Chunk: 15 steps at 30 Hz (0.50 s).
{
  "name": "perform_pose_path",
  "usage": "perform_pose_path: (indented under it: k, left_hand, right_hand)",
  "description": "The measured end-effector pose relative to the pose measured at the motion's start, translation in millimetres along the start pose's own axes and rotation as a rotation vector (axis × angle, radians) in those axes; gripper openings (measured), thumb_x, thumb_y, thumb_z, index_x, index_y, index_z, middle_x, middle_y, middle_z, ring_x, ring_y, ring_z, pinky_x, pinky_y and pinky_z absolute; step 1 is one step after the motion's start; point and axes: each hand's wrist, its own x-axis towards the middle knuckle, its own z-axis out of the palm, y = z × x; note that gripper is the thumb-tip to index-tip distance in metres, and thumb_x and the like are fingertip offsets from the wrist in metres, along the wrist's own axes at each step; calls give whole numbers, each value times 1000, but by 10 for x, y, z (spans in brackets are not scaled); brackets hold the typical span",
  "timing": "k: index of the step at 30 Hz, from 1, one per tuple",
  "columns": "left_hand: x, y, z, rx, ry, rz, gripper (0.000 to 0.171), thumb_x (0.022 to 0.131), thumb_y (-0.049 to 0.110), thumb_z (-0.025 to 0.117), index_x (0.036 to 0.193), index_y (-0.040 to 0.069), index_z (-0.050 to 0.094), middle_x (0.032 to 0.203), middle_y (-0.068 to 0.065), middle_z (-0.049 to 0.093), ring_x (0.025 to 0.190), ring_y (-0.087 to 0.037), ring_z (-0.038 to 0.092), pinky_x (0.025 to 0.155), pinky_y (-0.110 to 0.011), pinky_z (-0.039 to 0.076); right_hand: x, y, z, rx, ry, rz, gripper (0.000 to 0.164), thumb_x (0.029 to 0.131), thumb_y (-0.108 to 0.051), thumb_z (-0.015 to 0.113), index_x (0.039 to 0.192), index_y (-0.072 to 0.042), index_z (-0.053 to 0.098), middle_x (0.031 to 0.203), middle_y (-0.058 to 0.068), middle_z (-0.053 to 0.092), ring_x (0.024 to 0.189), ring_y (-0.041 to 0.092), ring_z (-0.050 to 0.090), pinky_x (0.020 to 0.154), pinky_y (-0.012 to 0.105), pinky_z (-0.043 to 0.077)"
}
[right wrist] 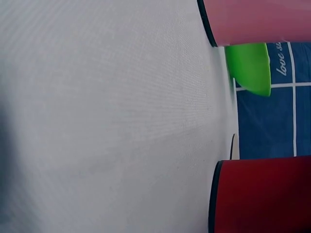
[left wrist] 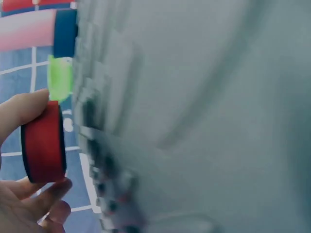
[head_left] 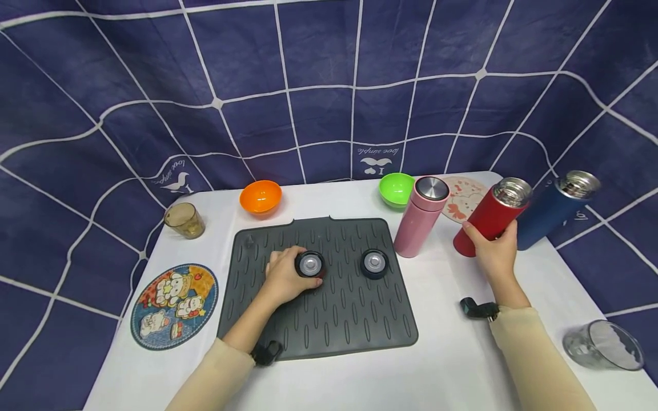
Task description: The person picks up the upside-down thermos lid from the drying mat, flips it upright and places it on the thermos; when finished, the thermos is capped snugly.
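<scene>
Over the dark grey ribbed mat (head_left: 339, 325), my left hand (head_left: 284, 278) pinches a flask lid (head_left: 311, 264) between thumb and fingers. Its red side (left wrist: 44, 145) shows in the left wrist view, and its metal inner face points up. Another lid (head_left: 373, 264) lies on the mat to the right, inner face up. My right hand (head_left: 497, 254) grips a red vacuum flask (head_left: 488, 216), whose bare steel mouth is uncovered. Close behind it on the right stands a blue flask (head_left: 547, 214), also lidless. A pink flask (head_left: 417, 222) with its lid on stands left of the red one.
Orange bowl (head_left: 261, 198) and green bowl (head_left: 396, 191) stand along the back. A brown glass (head_left: 185, 221) and a round cartoon placemat (head_left: 175, 306) are at left. A pale pink mat (head_left: 460, 197) lies behind the flasks; a clear glass (head_left: 601, 345) is at front right.
</scene>
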Motion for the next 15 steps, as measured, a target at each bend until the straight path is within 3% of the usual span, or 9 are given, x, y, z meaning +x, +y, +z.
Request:
perform_pose_path:
  k: [6, 15]
  left_hand:
    - [-135, 270, -126, -153, 44, 59, 76, 64, 40, 85, 129, 20, 50, 117, -6, 53, 110, -24, 46, 87, -48, 46]
    - [-333, 847, -194, -439, 24, 248, 67, 66, 40, 85, 124, 33, 53, 114, 11, 55, 101, -11, 46, 83, -37, 46]
  right_hand:
    - [-9, -19, -10, -13, -8, 1, 77, 83, -47, 67, 142, -38, 17, 151, -4, 32, 139, 19, 33, 111, 48, 32]
    - [-21, 1, -7, -13, -8, 2, 78, 82, -48, 67, 142, -39, 17, 150, -4, 32, 139, 19, 33, 111, 48, 33]
